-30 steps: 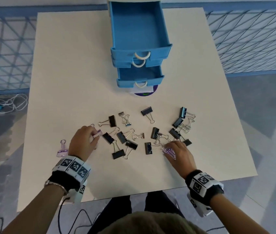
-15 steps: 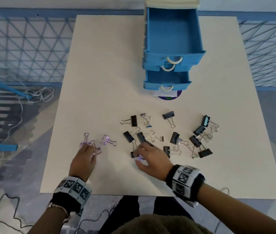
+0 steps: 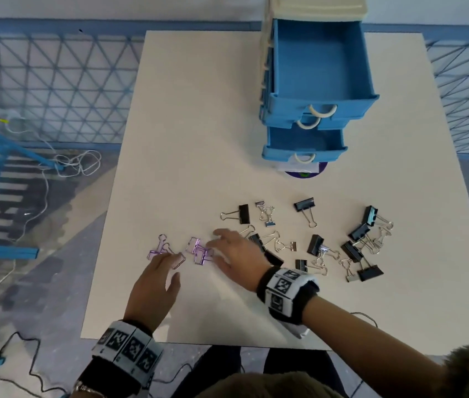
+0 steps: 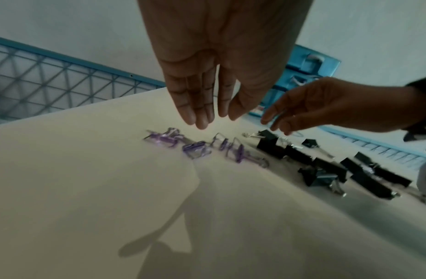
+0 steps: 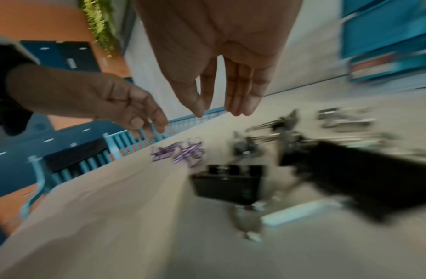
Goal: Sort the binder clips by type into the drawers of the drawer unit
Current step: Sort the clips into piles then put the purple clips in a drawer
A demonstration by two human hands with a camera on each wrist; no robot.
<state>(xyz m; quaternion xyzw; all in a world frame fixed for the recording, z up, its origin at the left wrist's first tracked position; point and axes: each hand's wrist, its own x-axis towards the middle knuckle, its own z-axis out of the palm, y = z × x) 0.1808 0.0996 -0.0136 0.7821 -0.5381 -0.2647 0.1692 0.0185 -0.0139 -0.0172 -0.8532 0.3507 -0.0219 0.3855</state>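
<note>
Purple binder clips (image 3: 199,251): small cluster on worktop (image 3: 199,139), between my left hand (image 3: 153,285) and right hand (image 3: 236,254), both empty, fingers straight. Light, stiff, likely slippery; I'd pinch the wire handles.

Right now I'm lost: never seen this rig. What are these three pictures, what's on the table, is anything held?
No robot here: a person works with bare hands, wearing patterned wristbands that carry cameras. The head view looks down from the person's forehead; the other two views look along each palm toward the fingers.

On the white table stands a blue drawer unit with its top and bottom drawers pulled out. Nearer the person lie scattered black binder clips and a small group of purple binder clips.

The left hand and right hand both hover over the purple group with fingers fairly straight. Neither holds anything. The right wrist view is motion-blurred, so it adds little detail.
</note>
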